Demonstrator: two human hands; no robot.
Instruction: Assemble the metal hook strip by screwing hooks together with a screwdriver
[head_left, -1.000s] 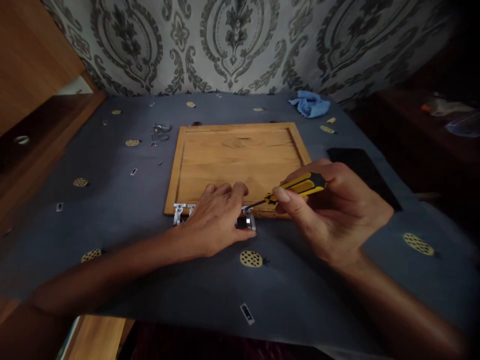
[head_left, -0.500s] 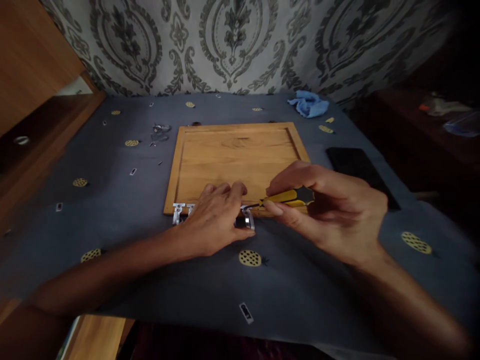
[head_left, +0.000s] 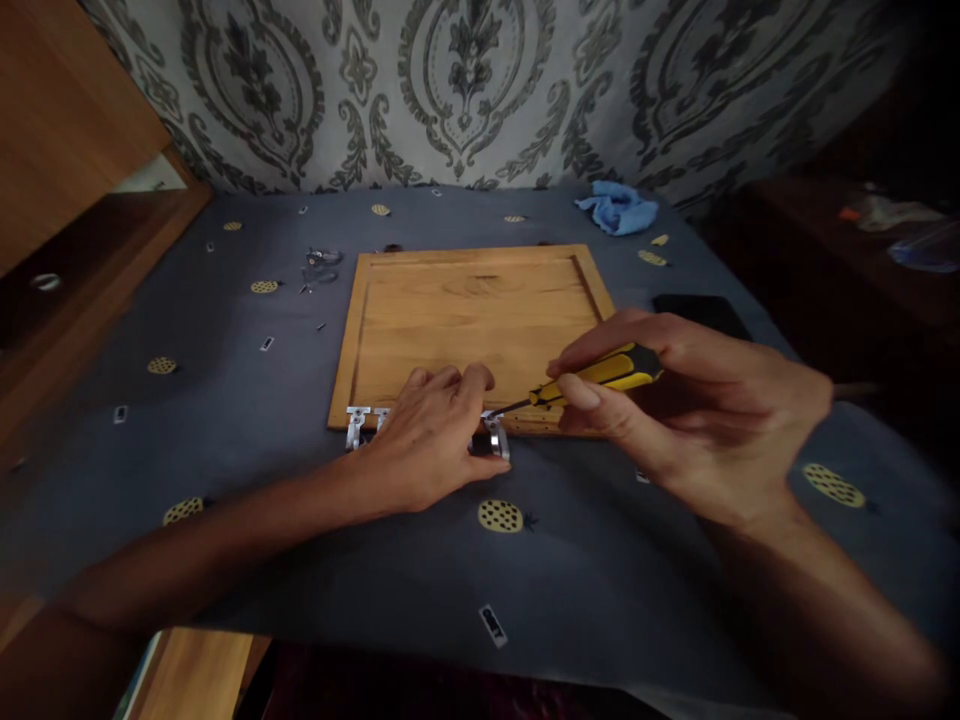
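A framed wooden panel (head_left: 465,330) lies flat, with a silvery metal hinge (head_left: 497,437) along its near edge. My left hand (head_left: 435,440) rests over the middle of this hinge, fingers bent onto the panel and thumb along the hinge's right end; much of the metal is hidden beneath it. Between thumb and fingertips, my right hand (head_left: 712,420) grips a yellow-and-black screwdriver (head_left: 611,372). Its shaft slants down to the left, and the tip meets the hinge's right plate beside my left fingers. A second hinge plate (head_left: 355,425) shows left of my left hand.
A blue-grey pineapple-print cloth (head_left: 315,580) covers the table. Small metal parts (head_left: 322,262) and a loose screw (head_left: 321,327) lie left of the panel. A blue rag (head_left: 618,207) sits at the back right, and a dark flat object (head_left: 705,315) is partly behind my right hand.
My right hand has shifted right and turned, with more of the screwdriver handle now showing and its handle end raised. The tip remains at the hinge plate. My left hand has stayed put.
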